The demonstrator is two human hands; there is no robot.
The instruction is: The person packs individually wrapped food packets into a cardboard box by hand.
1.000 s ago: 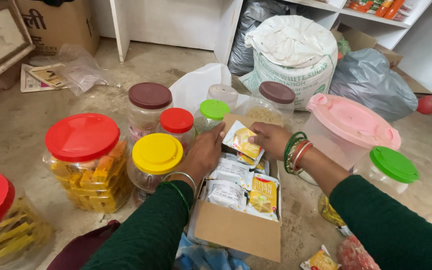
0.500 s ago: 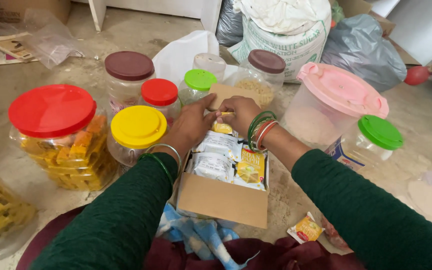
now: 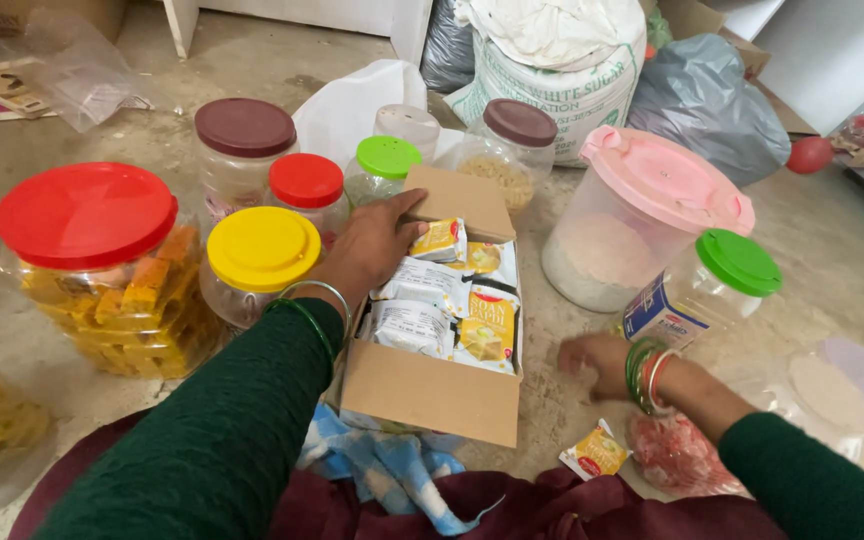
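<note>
An open cardboard box [image 3: 422, 392] sits on the floor in front of me, filled with several small yellow and white sachets [image 3: 447, 300]. My left hand [image 3: 367, 245] rests on the box's left edge, fingers touching the topmost sachets. My right hand [image 3: 597, 360] lies low on the floor to the right of the box, fingers curled downward, blurred; I cannot tell whether it holds anything. A loose yellow sachet [image 3: 597, 452] lies on the floor just below that hand, next to a red plastic bag [image 3: 677, 455].
Several plastic jars stand around the box: a big red-lidded one [image 3: 92, 255], a yellow-lidded one [image 3: 257, 260], a pink-lidded container [image 3: 642, 215], a green-lidded jar [image 3: 707, 290]. A white sack [image 3: 552, 65] and a grey bag [image 3: 707, 95] stand behind.
My right hand left the box and dropped to the floor on the right. The yellow sachet it placed now lies at the box's far end. My left hand stayed at the box.
</note>
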